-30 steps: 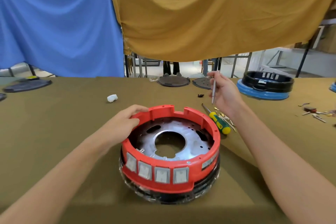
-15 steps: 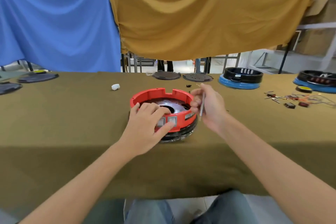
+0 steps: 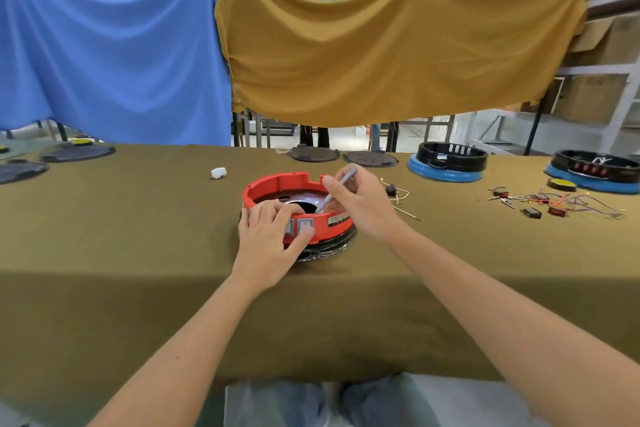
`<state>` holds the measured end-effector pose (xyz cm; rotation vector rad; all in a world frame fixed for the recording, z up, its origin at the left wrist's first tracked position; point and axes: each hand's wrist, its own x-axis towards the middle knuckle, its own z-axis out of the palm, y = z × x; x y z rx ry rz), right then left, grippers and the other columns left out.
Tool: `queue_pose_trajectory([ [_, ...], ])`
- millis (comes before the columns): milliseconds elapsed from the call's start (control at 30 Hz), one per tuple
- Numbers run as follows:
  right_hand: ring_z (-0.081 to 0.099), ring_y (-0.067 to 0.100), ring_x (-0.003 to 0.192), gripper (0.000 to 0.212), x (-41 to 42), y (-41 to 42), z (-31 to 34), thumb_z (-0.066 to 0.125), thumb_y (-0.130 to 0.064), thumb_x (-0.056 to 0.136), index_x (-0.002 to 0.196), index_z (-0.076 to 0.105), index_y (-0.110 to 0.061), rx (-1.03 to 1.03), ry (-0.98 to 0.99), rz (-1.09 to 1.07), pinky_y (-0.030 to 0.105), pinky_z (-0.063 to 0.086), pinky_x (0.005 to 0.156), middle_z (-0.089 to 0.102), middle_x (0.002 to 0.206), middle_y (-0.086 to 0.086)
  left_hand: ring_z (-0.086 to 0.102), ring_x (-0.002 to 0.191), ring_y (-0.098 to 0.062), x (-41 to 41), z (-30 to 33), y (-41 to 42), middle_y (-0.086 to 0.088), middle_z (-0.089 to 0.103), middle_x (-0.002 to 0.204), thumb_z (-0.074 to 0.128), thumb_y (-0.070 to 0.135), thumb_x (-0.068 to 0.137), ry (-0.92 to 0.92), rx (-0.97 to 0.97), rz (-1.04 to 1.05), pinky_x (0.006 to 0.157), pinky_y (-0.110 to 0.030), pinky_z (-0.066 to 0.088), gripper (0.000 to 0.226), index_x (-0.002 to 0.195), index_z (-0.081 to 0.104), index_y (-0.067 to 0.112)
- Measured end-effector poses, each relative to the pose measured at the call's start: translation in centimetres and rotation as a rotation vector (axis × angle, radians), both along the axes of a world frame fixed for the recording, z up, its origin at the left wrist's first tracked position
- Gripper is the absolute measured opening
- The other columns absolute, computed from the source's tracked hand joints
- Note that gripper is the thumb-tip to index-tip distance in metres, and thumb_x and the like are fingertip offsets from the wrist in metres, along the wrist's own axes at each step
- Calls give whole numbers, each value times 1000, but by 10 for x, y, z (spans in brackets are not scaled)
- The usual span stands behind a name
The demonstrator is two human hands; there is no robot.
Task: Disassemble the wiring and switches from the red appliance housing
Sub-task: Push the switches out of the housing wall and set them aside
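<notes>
Both hands at the round red plastic appliance housing (image 3: 277, 185) near the front middle of the olive-green cloth-covered table (image 3: 138, 236)

Head view: the housing is a low ring with notches cut in its far rim, seated on a black base, with a shiny metal plate and a dark central hole inside. The left hand (image 3: 268, 236) grips its near wall, fingers curled over the rim and thumb pressed beside a grey rectangular rocker switch (image 3: 305, 226) on the front face (a neighbouring switch is partly hidden by the fingers). The right hand (image 3: 360, 204) pinches a thin grey metal tool (image 3: 334, 192) like a pen, tilted, its tip down inside the ring just behind the switches. A loose heap of red and black switches with coloured wires (image 3: 554, 203) lies well apart on the right
</notes>
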<state>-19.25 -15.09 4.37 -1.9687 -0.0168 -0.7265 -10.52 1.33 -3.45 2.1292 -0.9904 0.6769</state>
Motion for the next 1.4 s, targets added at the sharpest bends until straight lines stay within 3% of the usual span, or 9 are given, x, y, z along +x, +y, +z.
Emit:
queue_pose_trajectory([
  [167, 71, 22, 70, 19, 10, 1, -8, 57, -30, 101, 86, 51, -20, -155, -4, -13, 39, 60, 71, 68, 73, 4, 39, 111, -14, 4, 10, 1, 11, 44, 104, 35, 65, 87, 3, 79, 15, 115, -57, 21, 48, 114, 55, 31],
  [333, 70, 24, 71, 17, 15, 2, -8, 58, -32, 100, 88, 52, -21, -143, -16, -19, 49, 60, 73, 70, 78, 9, 41, 108, -16, 3, 5, -3, 9, 47, 107, 37, 61, 87, -33, 41, 46, 106, -59, 32, 46, 109, 56, 25],
  [500, 70, 24, 69, 17, 18, 1, -5, 60, -31, 99, 87, 52, -23, -227, -6, -22, 49, 60, 72, 69, 74, 7, 38, 113, -14, 5, 2, -3, 11, 44, 108, 35, 64, 89, -36, 39, 32, 109, -61, 29, 51, 115, 56, 26],
  [700, 67, 10, 60, 23, 25, 3, 15, 62, -34, 98, 88, 54, -15, -367, 106, 19, 35, 62, 66, 69, 73, 1, 40, 108, -14, 9, 1, -4, 11, 42, 103, 37, 64, 89, -68, 35, 37, 104, -60, 35, 52, 113, 59, 23],
  [967, 61, 10, 51, 22, 31, 6, 29, 60, -28, 100, 90, 52, -10, -249, 279, 48, 19, 50, 51, 64, 67, 7, 36, 110, -13, 9, 0, -4, 10, 40, 106, 35, 65, 88, -56, 46, 35, 104, -61, 34, 55, 116, 58, 23],
  [1033, 63, 14, 51, 21, 36, 8, 33, 59, -26, 101, 89, 52, -9, -223, 345, 32, 22, 50, 49, 63, 62, 4, 37, 111, -14, 9, -1, -3, 10, 41, 107, 36, 65, 88, -49, 45, 32, 105, -62, 33, 55, 116, 58, 23],
  [1133, 68, 18, 55, 26, 42, 8, 41, 58, -26, 101, 86, 58, -5, -246, 459, 3, 31, 57, 60, 64, 60, 5, 37, 112, -14, 10, -1, -2, 10, 42, 107, 44, 61, 89, -42, 28, 12, 105, -63, 33, 50, 117, 59, 23],
  [1233, 69, 16, 56, 32, 43, 6, 45, 58, -28, 101, 80, 62, -5, -243, 533, -8, 30, 56, 64, 65, 56, 2, 36, 113, -14, 10, -2, -2, 10, 40, 108, 56, 52, 92, -42, 20, 6, 105, -62, 32, 39, 118, 59, 23],
  [1400, 68, 16, 55, 26, 36, 7, 34, 56, -30, 102, 88, 54, -9, -265, 358, 17, 30, 59, 62, 67, 64, 6, 33, 119, -12, 9, 0, -1, 13, 40, 110, 38, 60, 91, 7, 0, -13, 111, -61, 25, 46, 117, 58, 27],
])
